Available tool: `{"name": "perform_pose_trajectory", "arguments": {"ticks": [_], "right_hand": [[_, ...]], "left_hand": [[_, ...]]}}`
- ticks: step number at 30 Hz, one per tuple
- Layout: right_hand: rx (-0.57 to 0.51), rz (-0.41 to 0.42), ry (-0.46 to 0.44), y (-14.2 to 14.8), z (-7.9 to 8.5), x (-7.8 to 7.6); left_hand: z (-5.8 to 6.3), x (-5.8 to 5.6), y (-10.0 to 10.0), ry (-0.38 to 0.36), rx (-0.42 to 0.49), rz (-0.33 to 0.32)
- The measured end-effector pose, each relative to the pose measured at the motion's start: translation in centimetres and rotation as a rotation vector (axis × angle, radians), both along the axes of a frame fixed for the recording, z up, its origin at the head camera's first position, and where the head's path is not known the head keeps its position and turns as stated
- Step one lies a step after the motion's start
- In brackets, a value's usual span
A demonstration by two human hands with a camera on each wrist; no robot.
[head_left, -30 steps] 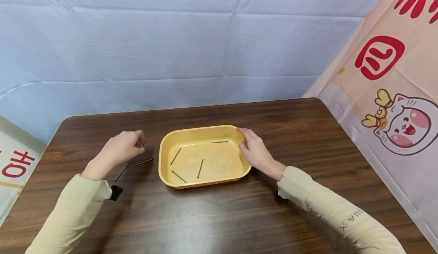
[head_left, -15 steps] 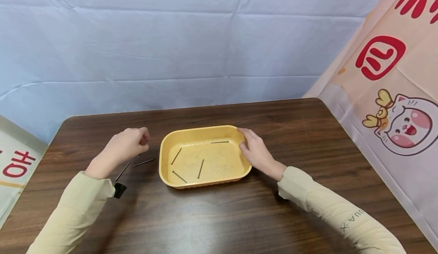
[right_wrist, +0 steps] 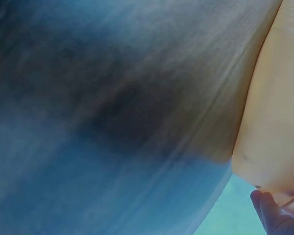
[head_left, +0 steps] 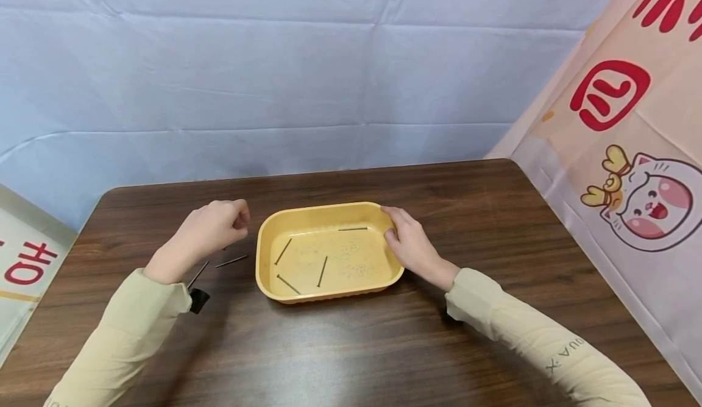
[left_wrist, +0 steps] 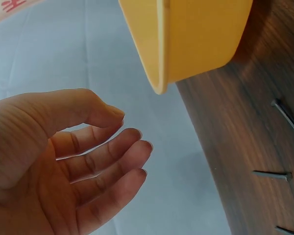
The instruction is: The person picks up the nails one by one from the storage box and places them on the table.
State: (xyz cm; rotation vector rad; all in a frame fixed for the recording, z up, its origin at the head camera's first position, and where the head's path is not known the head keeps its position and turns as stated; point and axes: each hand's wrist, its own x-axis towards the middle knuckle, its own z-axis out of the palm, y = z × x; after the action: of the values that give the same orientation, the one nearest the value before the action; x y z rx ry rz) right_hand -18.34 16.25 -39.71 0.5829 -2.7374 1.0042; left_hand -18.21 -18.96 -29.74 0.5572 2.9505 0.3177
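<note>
A yellow plastic tray stands mid-table with several dark nails lying apart on its floor, one nail near its centre. My right hand grips the tray's right end, thumb over the rim; the right wrist view catches only some fingers at the tray's edge. Left of the tray, my left hand hovers above the table. Its thumb tip meets the index finger and the other fingers curl; nothing shows between them in the left wrist view. Beneath it lie a nail, another nail and a third, mostly hidden by the hand in the head view.
The dark wood-grain table extends around the tray. A pale cloth backdrop hangs behind its far edge. A printed banner hangs along the right side, and another printed sheet is at the left.
My left hand has moved right and slightly away from me, nearer to the tray, uncovering part of the third nail. The right hand and the tray have stayed put.
</note>
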Motion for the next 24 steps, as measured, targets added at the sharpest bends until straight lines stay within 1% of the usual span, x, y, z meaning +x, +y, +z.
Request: {"name": "perform_pose_trajectory", "arguments": {"ticks": [11, 16, 24], "right_hand": [[-0.004, 0.004, 0.011, 0.0, -0.1, 0.0], [-0.008, 0.008, 0.017, 0.1, -0.1, 0.0], [-0.011, 0.006, 0.031, 0.0, 0.0, 0.1]], "left_hand": [[0.6, -0.1, 1.2, 0.027, 0.008, -0.029], [0.8, -0.2, 1.8, 0.055, 0.0, -0.033], [1.2, -0.4, 2.8, 0.067, -0.014, -0.048]]}}
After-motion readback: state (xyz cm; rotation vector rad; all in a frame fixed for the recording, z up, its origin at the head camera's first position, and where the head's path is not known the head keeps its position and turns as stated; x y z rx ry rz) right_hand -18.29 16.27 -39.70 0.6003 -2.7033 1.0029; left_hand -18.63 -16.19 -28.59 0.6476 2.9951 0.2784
